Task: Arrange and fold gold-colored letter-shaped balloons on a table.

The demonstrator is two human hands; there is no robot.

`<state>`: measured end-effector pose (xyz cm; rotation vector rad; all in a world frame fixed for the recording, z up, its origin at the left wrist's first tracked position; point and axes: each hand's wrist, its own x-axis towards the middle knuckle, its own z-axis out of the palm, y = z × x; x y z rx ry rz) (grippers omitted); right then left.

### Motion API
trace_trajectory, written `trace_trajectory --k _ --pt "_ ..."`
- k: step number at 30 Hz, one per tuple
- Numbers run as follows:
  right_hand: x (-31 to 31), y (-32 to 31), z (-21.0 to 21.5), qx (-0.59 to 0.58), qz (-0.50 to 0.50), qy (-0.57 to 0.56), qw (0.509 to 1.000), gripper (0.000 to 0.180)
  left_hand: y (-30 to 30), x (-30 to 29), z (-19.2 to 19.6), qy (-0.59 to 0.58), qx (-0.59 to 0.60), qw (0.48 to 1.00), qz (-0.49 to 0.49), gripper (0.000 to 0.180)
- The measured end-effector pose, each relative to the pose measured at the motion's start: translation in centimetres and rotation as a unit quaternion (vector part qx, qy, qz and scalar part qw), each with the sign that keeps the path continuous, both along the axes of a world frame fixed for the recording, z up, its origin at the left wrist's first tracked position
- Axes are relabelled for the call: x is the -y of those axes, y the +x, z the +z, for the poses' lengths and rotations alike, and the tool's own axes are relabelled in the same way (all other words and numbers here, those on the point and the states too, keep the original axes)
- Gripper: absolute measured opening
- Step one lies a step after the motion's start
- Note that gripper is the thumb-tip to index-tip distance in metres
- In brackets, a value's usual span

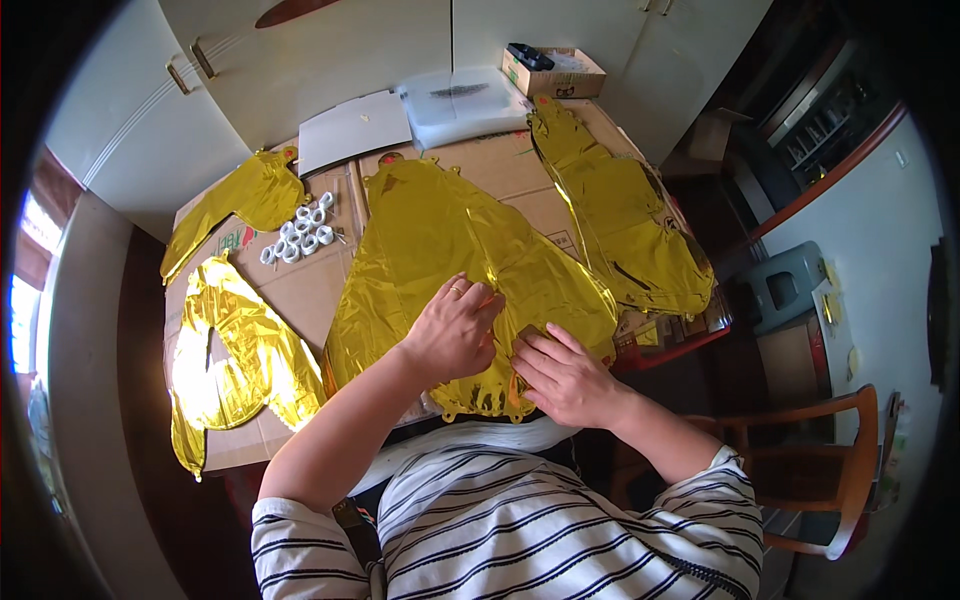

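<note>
A large flat gold foil balloon (430, 240) lies before me on cardboard, its near edge at the table's front. Above its lower middle my left hand (455, 330) is closed, fingers curled together; what they grip, if anything, is hidden. Close to its right, my right hand (565, 375) lies with fingers stretched out and pressed on the foil. Under those fingertips shows a small brownish piece (527, 338), too covered to name. More flat gold foil balloons lie around: one on the right (620, 220), one at the far left (235, 200), and a shiny one at the near left (240, 350).
Several small white rolls (300, 230) sit left of the large balloon. Behind it are a white sheet (355, 132), a clear plastic package (460, 105) and an open cardboard box (575, 82) holding a black object. A wooden chair (860, 450) stands at the right.
</note>
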<state>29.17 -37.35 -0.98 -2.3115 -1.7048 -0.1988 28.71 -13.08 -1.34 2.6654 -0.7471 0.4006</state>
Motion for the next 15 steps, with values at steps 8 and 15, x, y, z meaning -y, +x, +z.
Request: trace_trajectory --k 8,15 --pt "0.1 0.0 0.0 -0.001 0.001 0.000 1.000 0.050 1.3 -0.3 -1.3 -0.043 0.022 0.999 0.007 0.041" --pt "0.3 -0.1 -0.2 -0.004 0.000 -0.001 1.000 0.047 1.1 -0.4 -1.3 -0.042 0.044 0.998 0.024 0.042"
